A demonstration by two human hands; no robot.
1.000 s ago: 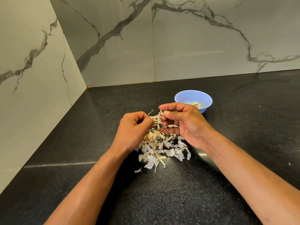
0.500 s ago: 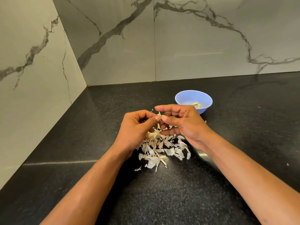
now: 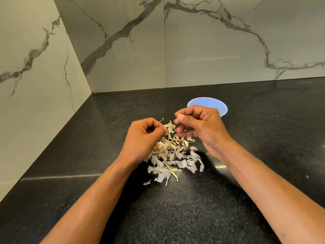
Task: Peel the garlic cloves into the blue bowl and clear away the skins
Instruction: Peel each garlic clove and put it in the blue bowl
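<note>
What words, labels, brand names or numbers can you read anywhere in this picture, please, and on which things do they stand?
None: no text, label, brand or number shows anywhere.
The blue bowl is plain on the part that shows.
The black countertop and the marble wall tiles bear only speckle and veins.
The garlic skins and both hands, left hand and right hand, carry no writing.

Kitchen, black countertop (image 3: 228, 199), marble wall tiles (image 3: 211, 41)

Hands (image 3: 175, 131) apart again, right higher.
</note>
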